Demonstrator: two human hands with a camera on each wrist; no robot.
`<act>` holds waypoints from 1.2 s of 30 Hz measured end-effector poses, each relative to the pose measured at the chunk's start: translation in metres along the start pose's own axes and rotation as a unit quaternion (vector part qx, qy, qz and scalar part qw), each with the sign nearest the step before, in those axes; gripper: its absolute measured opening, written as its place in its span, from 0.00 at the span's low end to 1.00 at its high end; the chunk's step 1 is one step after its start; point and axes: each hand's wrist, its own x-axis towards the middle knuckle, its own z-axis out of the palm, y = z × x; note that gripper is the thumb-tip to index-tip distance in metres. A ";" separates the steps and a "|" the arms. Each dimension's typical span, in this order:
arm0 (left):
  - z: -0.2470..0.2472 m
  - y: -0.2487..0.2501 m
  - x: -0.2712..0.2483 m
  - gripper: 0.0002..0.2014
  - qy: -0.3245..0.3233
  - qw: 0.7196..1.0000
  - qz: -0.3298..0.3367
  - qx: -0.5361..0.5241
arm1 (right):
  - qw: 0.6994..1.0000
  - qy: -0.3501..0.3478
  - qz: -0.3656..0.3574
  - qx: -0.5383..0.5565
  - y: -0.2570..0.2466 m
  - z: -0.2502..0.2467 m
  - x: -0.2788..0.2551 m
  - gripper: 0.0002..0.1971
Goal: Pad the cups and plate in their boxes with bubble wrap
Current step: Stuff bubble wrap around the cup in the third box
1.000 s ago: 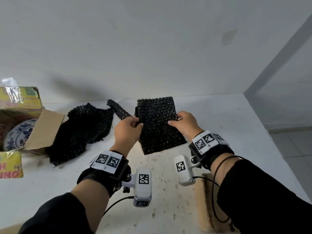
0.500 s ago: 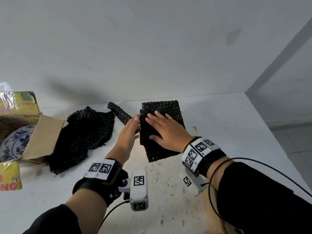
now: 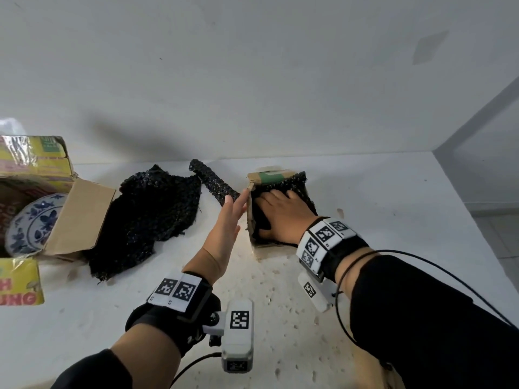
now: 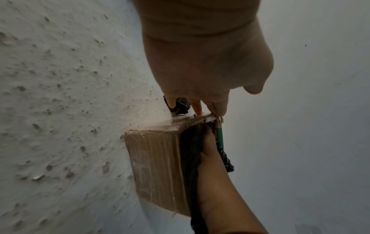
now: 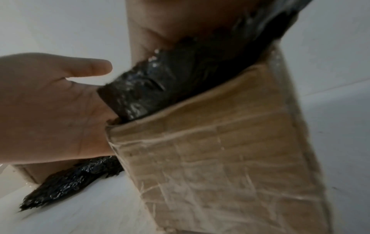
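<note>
I see my right hand [image 3: 283, 217] with flat, spread fingers pressing black bubble wrap [image 3: 295, 183] into the small cardboard box [image 3: 269, 249] mid-table, my left hand [image 3: 226, 228] straight-fingered against its left wall. Loose black wrap [image 3: 151, 211] and a roll [image 3: 213, 182] lie just left, beside the yellow box [image 3: 36, 161] holding the blue-patterned plate [image 3: 33, 223].

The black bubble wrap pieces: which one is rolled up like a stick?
The narrow roll lying between the crumpled bubble wrap heap and the small cardboard box. The heap is spread loosely, and the third piece is stuffed in that box under the right hand.
</note>
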 end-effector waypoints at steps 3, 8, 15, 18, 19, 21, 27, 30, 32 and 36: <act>-0.001 -0.005 0.001 0.30 0.000 1.000 0.001 0.014 | 0.999 -0.008 0.026 -0.017 -0.010 -0.002 0.008 0.34; 0.001 -0.005 0.001 0.30 -0.008 0.999 -0.003 0.038 | 0.999 -0.018 0.015 0.041 -0.008 -0.011 0.002 0.29; 0.001 -0.002 0.001 0.29 -0.002 0.999 0.002 0.041 | 0.985 -0.111 0.007 0.130 0.007 -0.028 0.002 0.40; 0.003 -0.002 -0.001 0.32 0.000 0.999 0.008 0.044 | 0.999 -0.046 -0.010 0.014 -0.001 -0.016 -0.001 0.36; 0.003 -0.002 -0.002 0.34 0.000 0.999 0.009 0.045 | 0.999 -0.031 -0.008 -0.008 -0.004 -0.013 -0.001 0.35; 0.005 0.000 -0.003 0.39 0.007 0.999 0.004 0.045 | 0.999 -0.010 0.000 -0.037 -0.009 -0.010 -0.001 0.35; 0.013 0.006 -0.007 0.40 0.023 0.999 -0.014 0.036 | 0.998 -0.048 -0.002 0.030 -0.006 -0.021 -0.004 0.31; 0.012 0.008 -0.008 0.38 0.024 0.999 -0.014 0.037 | 0.991 -0.105 -0.005 0.085 0.003 -0.042 -0.008 0.31; 0.011 0.008 -0.008 0.43 0.018 0.999 -0.017 0.040 | 0.989 -0.139 -0.012 0.049 0.009 -0.057 -0.012 0.36; 0.011 0.007 -0.008 0.46 0.015 0.999 -0.020 0.044 | 0.986 -0.148 -0.032 -0.072 0.015 -0.060 -0.020 0.42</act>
